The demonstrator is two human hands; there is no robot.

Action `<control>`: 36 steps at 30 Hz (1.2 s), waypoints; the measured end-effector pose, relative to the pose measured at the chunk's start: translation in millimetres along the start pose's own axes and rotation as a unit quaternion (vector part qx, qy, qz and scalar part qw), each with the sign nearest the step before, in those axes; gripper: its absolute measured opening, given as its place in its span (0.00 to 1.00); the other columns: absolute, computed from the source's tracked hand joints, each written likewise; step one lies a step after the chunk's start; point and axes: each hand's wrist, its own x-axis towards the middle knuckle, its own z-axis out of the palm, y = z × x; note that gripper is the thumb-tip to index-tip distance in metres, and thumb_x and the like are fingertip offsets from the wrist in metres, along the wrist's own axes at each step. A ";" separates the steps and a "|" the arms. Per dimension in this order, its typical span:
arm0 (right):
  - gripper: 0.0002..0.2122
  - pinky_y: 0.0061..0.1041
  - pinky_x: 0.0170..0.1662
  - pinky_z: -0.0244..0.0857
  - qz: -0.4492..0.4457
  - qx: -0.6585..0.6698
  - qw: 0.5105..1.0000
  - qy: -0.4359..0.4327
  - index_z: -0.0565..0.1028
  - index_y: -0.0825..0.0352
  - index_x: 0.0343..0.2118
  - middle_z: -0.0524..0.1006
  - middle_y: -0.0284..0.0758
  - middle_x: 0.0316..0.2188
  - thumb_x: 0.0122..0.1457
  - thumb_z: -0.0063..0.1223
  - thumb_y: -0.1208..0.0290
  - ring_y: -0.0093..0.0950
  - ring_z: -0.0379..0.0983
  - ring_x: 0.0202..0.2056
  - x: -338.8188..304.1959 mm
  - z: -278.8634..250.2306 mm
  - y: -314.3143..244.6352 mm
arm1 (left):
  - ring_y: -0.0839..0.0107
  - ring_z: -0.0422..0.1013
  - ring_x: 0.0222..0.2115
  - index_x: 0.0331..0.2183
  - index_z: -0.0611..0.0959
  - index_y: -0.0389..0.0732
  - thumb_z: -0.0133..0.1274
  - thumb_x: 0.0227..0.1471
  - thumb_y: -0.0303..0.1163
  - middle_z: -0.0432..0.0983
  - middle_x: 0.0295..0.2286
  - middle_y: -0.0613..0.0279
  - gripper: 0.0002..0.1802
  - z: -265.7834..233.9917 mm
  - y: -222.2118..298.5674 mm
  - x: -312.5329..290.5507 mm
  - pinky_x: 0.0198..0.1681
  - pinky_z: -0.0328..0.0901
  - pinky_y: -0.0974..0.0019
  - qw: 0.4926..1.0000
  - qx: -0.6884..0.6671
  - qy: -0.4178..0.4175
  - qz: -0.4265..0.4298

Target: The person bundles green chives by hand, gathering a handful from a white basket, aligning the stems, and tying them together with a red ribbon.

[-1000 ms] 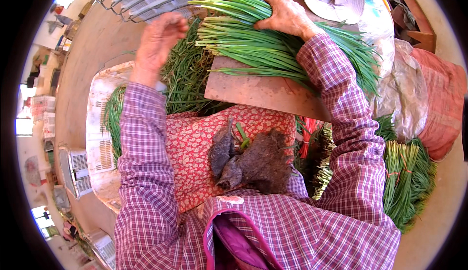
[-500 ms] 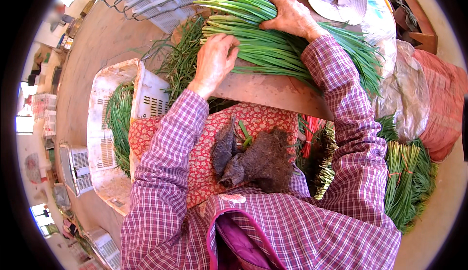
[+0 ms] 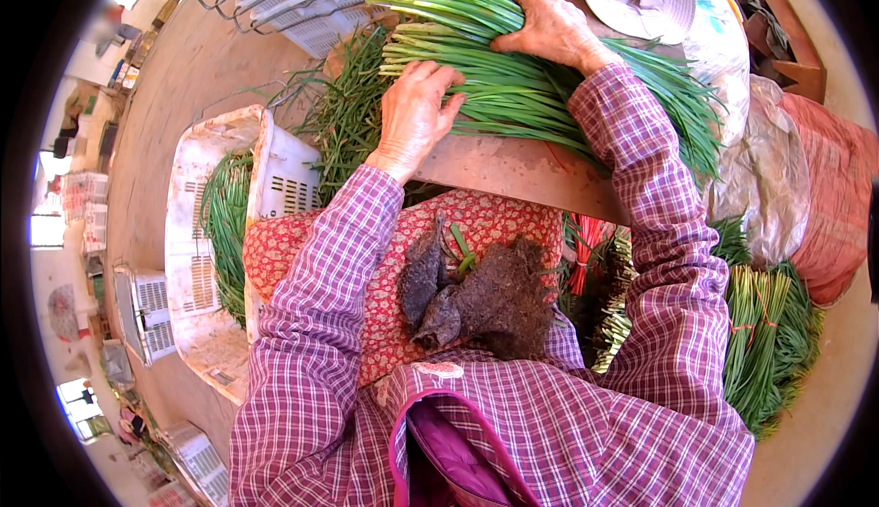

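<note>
The left hand is now found at the left end of the green stalks, moved right from its spot off to their left a second ago. The right hand is kept in almost the same place.

The green stalks are piled at the top middle of the frame, with their pale ends pointed left and their leafy tips spread to the right. The top bunch is grasped by the right hand, with the thumb on one side and the fingers on the other. The left hand's fingers are bent over the low edge of the pile; whether any stalks are pinched there cannot be told.

The pile is held up by a flat brown board. Just left of it, loose leaves are heaped. Below the board, a red flowered cloth is spread over the lap, and a dark, dirty rag is laid on it. Red ties are seen right of the cloth.

At the left, more greens are held in a white crate. At the lower right, a tied bundle is seen below an orange sack. At the top right, a pale hat is set down upside down.
</note>
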 end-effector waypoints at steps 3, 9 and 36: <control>0.32 0.42 0.48 0.69 0.002 0.002 1.000 -0.005 0.73 0.53 0.54 0.81 0.45 0.37 0.42 0.63 0.49 0.46 0.78 0.41 -0.9 -0.7 4.4 | 0.59 0.72 0.35 0.30 0.81 0.42 0.62 0.44 0.28 0.75 0.28 0.61 0.08 5.8 2.2 1.2 0.39 0.68 0.60 0.999 0.032 -0.008 0.016; 0.32 0.42 0.48 0.69 -0.017 0.002 1.000 -0.017 0.73 0.53 0.54 0.81 0.45 0.37 0.43 0.62 0.50 0.46 0.78 0.41 -2.5 -5.6 -2.0 | 0.62 0.73 0.35 0.29 0.76 0.40 0.56 0.49 0.25 0.76 0.29 0.61 0.04 4.0 -8.1 5.9 0.38 0.68 0.62 0.999 -0.013 -0.020 0.029; 0.50 0.52 0.55 0.60 -0.068 -0.091 0.992 -0.063 0.64 0.51 0.62 0.74 0.45 0.48 0.33 0.69 0.36 0.47 0.70 0.52 -7.4 -7.8 -36.4 | 0.58 0.55 0.62 0.61 0.66 0.37 0.47 0.55 0.66 0.61 0.60 0.49 0.47 5.4 -99.9 41.9 0.65 0.48 0.54 0.667 -0.631 0.120 -0.378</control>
